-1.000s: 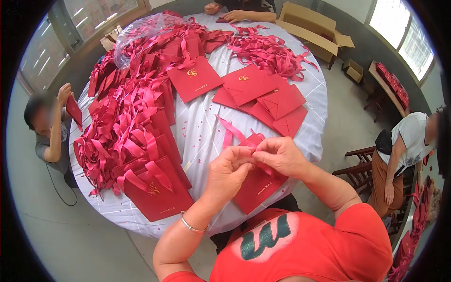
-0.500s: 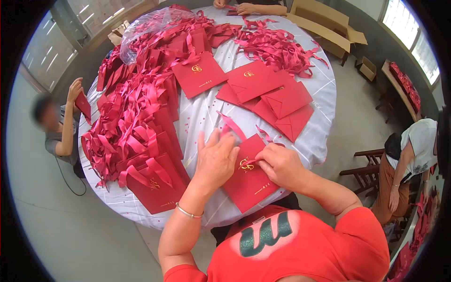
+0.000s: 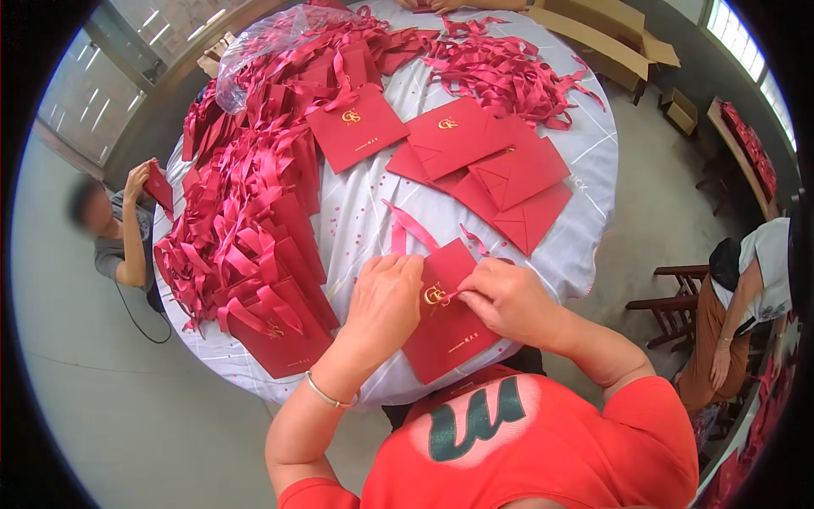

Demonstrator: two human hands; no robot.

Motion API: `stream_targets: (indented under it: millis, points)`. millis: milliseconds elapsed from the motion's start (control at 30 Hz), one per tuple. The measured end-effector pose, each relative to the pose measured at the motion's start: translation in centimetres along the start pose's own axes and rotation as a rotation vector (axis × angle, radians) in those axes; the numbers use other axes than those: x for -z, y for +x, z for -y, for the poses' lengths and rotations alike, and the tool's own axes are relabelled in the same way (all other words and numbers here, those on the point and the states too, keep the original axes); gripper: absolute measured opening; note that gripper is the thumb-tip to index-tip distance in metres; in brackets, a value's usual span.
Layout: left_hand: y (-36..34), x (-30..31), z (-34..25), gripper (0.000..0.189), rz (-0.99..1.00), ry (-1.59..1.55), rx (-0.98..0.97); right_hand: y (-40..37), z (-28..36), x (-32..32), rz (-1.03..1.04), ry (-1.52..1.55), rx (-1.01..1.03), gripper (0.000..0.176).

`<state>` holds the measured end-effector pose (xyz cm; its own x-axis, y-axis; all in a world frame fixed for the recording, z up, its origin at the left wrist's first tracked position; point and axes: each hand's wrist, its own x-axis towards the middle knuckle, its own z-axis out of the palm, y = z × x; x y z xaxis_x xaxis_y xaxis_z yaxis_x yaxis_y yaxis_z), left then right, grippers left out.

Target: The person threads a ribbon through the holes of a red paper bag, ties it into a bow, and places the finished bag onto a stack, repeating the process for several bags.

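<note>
A red paper gift bag (image 3: 449,343) with a gold emblem lies flat at the table's near edge, between my hands. My right hand (image 3: 509,297) is closed in a pinch over its right side, gripping a short end of pink ribbon (image 3: 452,296) by the emblem. On the bag's left edge my left hand (image 3: 386,299) has its fingers curled down, and a strand of the pink ribbon handle (image 3: 411,222) runs into them; the fingertips are partly hidden. Another ribbon piece (image 3: 472,240) sticks out beyond the bag's top edge.
Rows of red bags with ribbons (image 3: 271,229) fill the table's left side. Flat bags (image 3: 454,136) lie beyond my hands, with a heap of loose ribbons (image 3: 496,72) farther back. A person (image 3: 119,225) holds a bag at left; another person (image 3: 738,297) is at right.
My left hand has gone from spread fingers to curled fingers at the bag's left edge, with a ribbon strand now drawn toward it. My right hand keeps its pinch.
</note>
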<state>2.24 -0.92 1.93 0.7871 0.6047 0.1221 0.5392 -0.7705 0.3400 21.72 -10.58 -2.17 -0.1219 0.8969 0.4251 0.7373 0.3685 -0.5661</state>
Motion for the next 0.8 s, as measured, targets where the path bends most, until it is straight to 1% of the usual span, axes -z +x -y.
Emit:
stream_targets:
  millis: [33, 67, 133, 167, 200, 267, 300, 333, 367, 400, 433, 500, 600, 633, 700, 733, 800]
  points:
    - [0.6, 0.2, -0.4, 0.028, 0.005, -0.014, 0.025, 0.2, -0.4, 0.1, -0.032, 0.068, 0.025, 0.016]
    - [1.1, 0.2, -0.8, 0.027, 0.01, -0.029, 0.048, 0.5, -0.5, 0.6, -0.031, 0.068, 0.024, 0.016]
    - [1.7, -0.8, -0.7, 0.027, -0.021, -0.046, 0.056, 1.2, -0.1, 2.2, 0.171, 0.849, -0.609, 0.014]
    - [1.9, -1.4, -0.6, 0.027, -0.052, -0.06, 0.067, 1.6, -0.4, 2.8, 0.191, 0.982, -0.688, 0.015]
    - [2.0, -1.8, -0.4, 0.027, -0.05, -0.064, 0.068, 1.9, -0.6, 3.3, 0.192, 0.981, -0.692, 0.015]
    - [2.0, -2.5, 0.1, 0.03, -0.159, -0.164, 0.058, 2.4, -1.1, 3.8, 0.175, 0.921, -0.71, 0.016]
    - [1.9, -2.8, 0.3, 0.03, -0.155, -0.169, 0.056, 2.2, -1.8, 3.0, 0.109, 0.715, -0.525, 0.017]
    - [1.8, -3.1, 0.5, 0.03, -0.205, -0.227, 0.032, 2.1, -2.0, 2.8, 0.109, 0.712, -0.533, 0.017]
    - [1.8, -3.4, 0.7, 0.03, -0.255, -0.286, 0.009, 2.3, -2.1, 2.7, 0.118, 0.632, -0.511, 0.016]
    - [1.7, -3.5, 0.8, 0.03, -0.253, -0.294, 0.011, 2.4, -2.1, 2.6, 0.13, 0.552, -0.489, 0.014]
    - [1.6, -3.5, 0.8, 0.03, -0.256, -0.314, 0.002, 2.6, -2.0, 2.6, 0.135, 0.547, -0.497, 0.014]
    - [1.6, -3.7, 0.9, 0.03, -0.259, -0.347, -0.003, 3.1, -1.9, 2.6, 0.078, 0.359, -0.343, 0.011]
    - [1.4, -3.5, 0.9, 0.029, -0.283, -0.382, -0.016, 3.6, -2.0, 2.4, 0.068, 0.289, -0.332, 0.009]
    - [1.4, -2.9, 0.9, 0.027, -0.254, -0.338, -0.01, 3.9, -2.3, 2.0, 0.072, 0.286, -0.332, 0.009]
    - [1.3, -2.4, 1.1, 0.026, -0.223, -0.294, -0.004, 4.4, -2.8, 1.0, -0.098, 0.043, -0.021, 0.016]
    - [1.2, -2.3, 1.3, 0.025, -0.193, -0.259, -0.025, 4.5, -2.7, 1.0, -0.097, 0.042, -0.024, 0.016]
    - [1.1, -2.0, 1.3, 0.024, -0.162, -0.223, -0.045, 4.7, -2.4, 0.9, 0.04, -0.028, -0.059, 0.024]
